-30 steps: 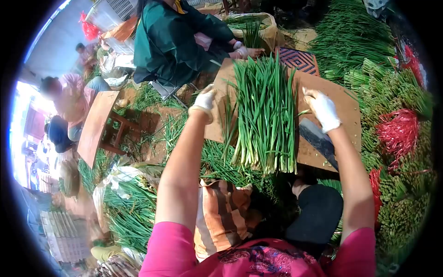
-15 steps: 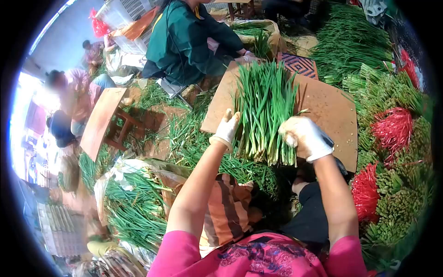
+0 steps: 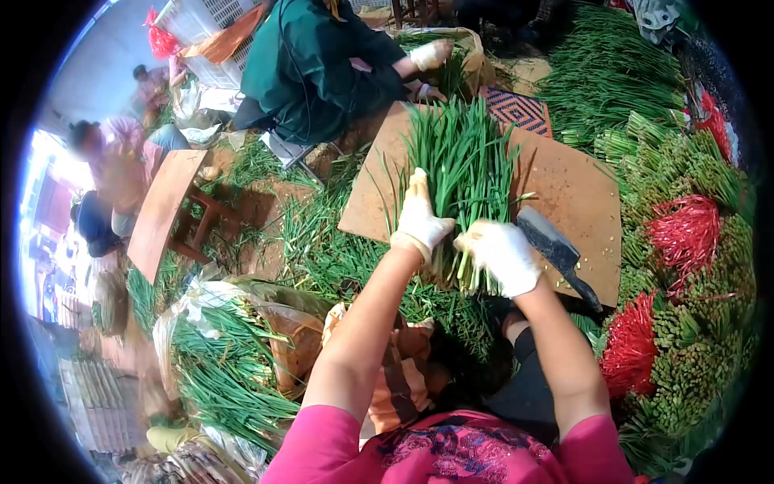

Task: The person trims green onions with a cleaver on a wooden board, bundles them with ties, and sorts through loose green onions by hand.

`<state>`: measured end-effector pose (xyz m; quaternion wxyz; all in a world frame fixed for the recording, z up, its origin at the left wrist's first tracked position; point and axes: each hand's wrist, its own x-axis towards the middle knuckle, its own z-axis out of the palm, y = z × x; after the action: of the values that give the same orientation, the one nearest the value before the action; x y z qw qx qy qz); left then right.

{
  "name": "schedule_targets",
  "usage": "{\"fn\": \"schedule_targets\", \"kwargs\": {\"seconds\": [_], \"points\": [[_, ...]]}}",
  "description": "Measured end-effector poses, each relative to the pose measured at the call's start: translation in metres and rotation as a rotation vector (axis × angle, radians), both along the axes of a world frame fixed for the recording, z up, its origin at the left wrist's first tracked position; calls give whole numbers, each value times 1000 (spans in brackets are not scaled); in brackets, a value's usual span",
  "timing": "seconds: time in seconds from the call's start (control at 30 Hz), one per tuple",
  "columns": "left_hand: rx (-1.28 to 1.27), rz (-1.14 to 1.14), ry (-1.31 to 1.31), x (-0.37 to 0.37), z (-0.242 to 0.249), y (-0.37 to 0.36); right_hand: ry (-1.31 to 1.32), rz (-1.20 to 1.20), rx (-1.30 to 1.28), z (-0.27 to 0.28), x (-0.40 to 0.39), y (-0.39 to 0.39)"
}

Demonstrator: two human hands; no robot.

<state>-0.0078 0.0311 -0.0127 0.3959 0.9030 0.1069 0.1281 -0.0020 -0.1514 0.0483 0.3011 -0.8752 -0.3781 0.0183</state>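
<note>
A thick pile of chives [image 3: 463, 161] lies across a brown board [image 3: 576, 194], its pale stem ends toward me. My left hand [image 3: 422, 219], in a white glove, rests against the pile's left side with fingers stretched out and thumb apart. Over the stem ends on the right, my gloved right hand [image 3: 501, 256] has its fingers curled round some stems; it is slightly blurred. A dark-bladed cleaver [image 3: 550, 242] lies on the board just right of that hand, its handle toward me.
A person in a green jacket [image 3: 310, 73] sits beyond the board. Tied bundles [image 3: 693, 323] with red strands [image 3: 633, 347] line the right; loose chives [image 3: 609, 77] are heaped behind. An open bag of greens [image 3: 230, 363] and a small wooden table [image 3: 165, 210] stand left.
My right hand has moved left across the stem ends, leaving the cleaver in plain view. My left hand has shifted right and closer to me. The other person's gloved hand has risen.
</note>
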Motion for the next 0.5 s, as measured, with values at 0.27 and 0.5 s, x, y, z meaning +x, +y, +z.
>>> {"fn": "schedule_targets", "kwargs": {"seconds": [0.27, 0.5], "points": [[79, 62, -117, -12, 18, -9, 239, -251, 164, -30, 61, -24], [389, 15, -37, -16, 44, -45, 768, -182, 943, 51, 51, -28]]}}
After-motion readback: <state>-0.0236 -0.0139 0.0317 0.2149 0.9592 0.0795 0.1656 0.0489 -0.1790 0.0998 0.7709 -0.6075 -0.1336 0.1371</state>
